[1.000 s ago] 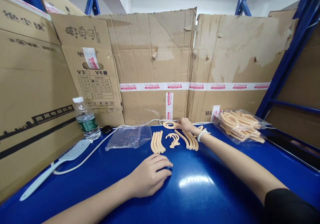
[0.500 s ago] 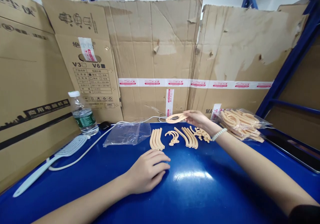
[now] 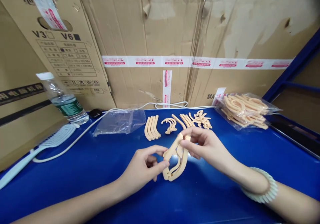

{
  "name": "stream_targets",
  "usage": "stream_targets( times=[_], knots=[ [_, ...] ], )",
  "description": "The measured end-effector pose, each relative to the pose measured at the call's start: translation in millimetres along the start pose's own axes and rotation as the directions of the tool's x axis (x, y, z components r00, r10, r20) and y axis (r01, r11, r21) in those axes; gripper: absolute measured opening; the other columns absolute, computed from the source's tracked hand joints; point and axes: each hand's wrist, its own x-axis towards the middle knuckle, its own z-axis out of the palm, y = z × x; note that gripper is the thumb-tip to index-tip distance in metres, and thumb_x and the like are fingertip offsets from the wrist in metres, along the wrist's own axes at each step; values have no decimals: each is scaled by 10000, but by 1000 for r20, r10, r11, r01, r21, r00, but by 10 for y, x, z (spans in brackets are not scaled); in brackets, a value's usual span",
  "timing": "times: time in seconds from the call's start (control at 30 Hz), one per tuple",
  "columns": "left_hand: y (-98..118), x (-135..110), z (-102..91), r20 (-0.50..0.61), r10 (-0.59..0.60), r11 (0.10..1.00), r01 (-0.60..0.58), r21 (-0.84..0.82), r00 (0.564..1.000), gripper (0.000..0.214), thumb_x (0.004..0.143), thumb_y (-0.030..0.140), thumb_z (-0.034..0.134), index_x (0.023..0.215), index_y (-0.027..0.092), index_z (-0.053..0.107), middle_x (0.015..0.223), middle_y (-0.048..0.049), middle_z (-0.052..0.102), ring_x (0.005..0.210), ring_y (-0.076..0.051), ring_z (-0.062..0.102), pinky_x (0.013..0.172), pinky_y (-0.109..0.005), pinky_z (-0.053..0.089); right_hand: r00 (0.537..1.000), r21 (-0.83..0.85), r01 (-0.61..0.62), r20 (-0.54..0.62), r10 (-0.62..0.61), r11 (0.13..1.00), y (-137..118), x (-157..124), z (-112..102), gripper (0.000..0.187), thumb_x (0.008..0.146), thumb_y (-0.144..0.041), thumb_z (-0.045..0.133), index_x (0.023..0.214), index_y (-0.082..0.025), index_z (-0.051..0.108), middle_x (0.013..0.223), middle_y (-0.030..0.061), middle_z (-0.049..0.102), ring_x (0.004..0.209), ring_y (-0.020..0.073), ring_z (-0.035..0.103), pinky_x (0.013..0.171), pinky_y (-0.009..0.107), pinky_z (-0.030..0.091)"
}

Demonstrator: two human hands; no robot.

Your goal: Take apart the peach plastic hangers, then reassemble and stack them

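Both my hands hold one peach-coloured plastic frame of curved strips (image 3: 175, 160) just above the blue table (image 3: 100, 170). My right hand (image 3: 205, 145) pinches its upper end with the fingertips. My left hand (image 3: 146, 167) grips its left edge between thumb and fingers. Behind the hands lie sorted rows of loose peach parts: a group of long curved strips (image 3: 151, 128), small hooks (image 3: 170, 125), more curved strips (image 3: 185, 120) and a little pile of small pieces (image 3: 202, 120).
A clear bag full of peach frames (image 3: 243, 110) lies at the back right. An empty clear bag (image 3: 120, 121), a water bottle (image 3: 65, 100), a white cable (image 3: 75, 140) and a pale blue brush (image 3: 37, 152) lie on the left. Cardboard walls (image 3: 162, 33) surround the table.
My right hand lifted a frame from the back of the table and brought it toward me. My left hand rose off the table and took hold of it. The camera tilted down.
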Motion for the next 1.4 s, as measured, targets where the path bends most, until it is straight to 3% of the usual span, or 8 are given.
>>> stream_targets(
  times=[0.27,0.47,0.63,0.77,0.97,1.13,1.27,1.4],
  knots=[
    [-7,-7,-75,-126,43,989,-60,-138,991,184,882,342,601,931,169,559,636,26,583,512,-107,567,500,-213,476,994,-104,-69,78,77,992,-69,51,-126,278,761,-409,738,778,-155,627,593,5,638,513,108,597,524,229,519],
    [-29,12,-166,-252,170,978,-194,-76,953,97,950,304,528,966,210,544,897,5,604,561,-71,530,530,-198,460,999,-241,-16,-52,3,970,-103,144,-307,245,759,-393,731,745,-159,659,719,18,619,548,77,486,441,191,356],
    [-32,24,-223,-283,212,976,-216,20,935,121,949,318,529,922,206,565,853,1,597,595,-91,490,554,-202,448,991,-13,-87,-107,85,996,20,188,-340,283,750,-420,749,767,-172,615,673,-35,511,513,49,364,428,178,285],
    [-18,30,-237,-298,175,984,-175,27,938,174,932,339,530,859,186,569,780,6,577,586,-101,504,553,-210,453,986,242,-83,-124,116,967,88,209,-320,289,744,-376,773,813,-181,570,704,-23,569,579,75,506,458,172,371],
    [-22,8,-205,-108,164,986,-158,59,981,230,910,355,554,756,188,518,652,35,490,562,-114,480,547,-222,398,995,260,-102,9,103,960,130,154,-130,292,774,-322,761,945,-183,570,809,18,683,717,136,692,617,221,533],
    [4,-23,-213,53,301,949,-304,85,952,221,915,353,529,770,187,512,888,-33,543,776,-163,513,703,-265,421,988,193,-82,143,55,978,231,119,-12,234,764,-327,768,848,-156,631,770,22,694,693,140,704,659,254,583],
    [22,16,-223,149,213,977,-206,-64,966,314,913,454,516,763,178,520,1070,-83,558,910,-208,570,797,-311,459,993,166,-33,115,14,986,292,111,10,188,767,-316,764,803,-166,656,770,12,688,693,130,696,677,251,593],
    [-19,69,-177,171,23,983,9,-185,985,331,912,466,523,768,168,514,942,-68,619,663,-155,629,623,-277,484,989,19,72,131,-73,997,303,85,52,113,829,-287,700,829,-174,687,788,29,698,704,137,678,667,255,572]
  ],
)
